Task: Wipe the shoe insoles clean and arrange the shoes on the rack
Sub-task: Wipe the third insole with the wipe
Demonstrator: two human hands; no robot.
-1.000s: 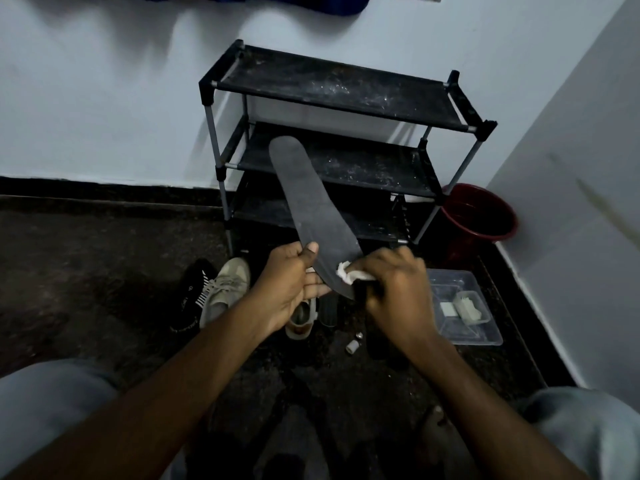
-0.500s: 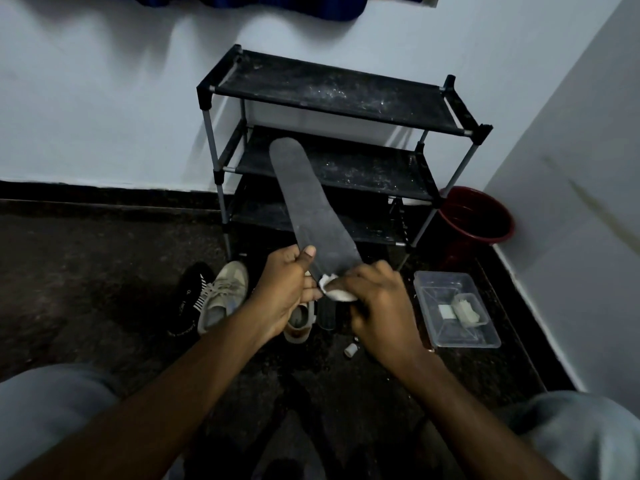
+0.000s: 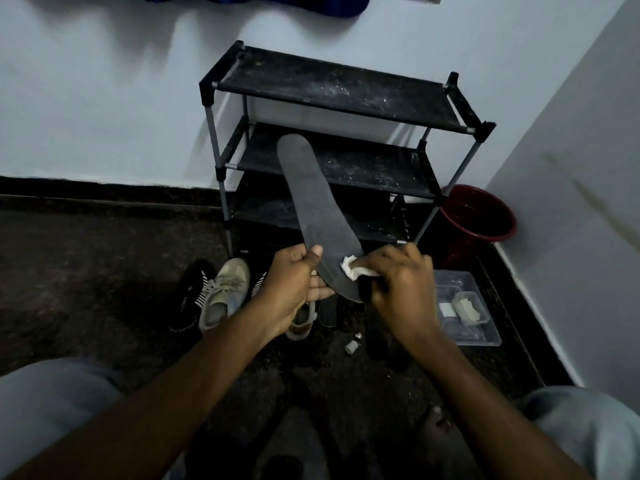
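Insole wipe, heel end

The long dark grey foam insole (image 3: 316,209) is gripped near its heel by the left hand (image 3: 294,289), toe raised before the black three-tier shoe rack (image 3: 341,98). A crumpled white wipe (image 3: 353,270) is pressed on it, clenched in the right hand (image 3: 401,289).

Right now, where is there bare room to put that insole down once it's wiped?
All three shelves of the rack look bare, though dusty. The floor left of the beige sneaker, toward the wall, is open too. It is crowded beneath the hands: shoes, a small bottle, and the clear tray beside the red bucket.
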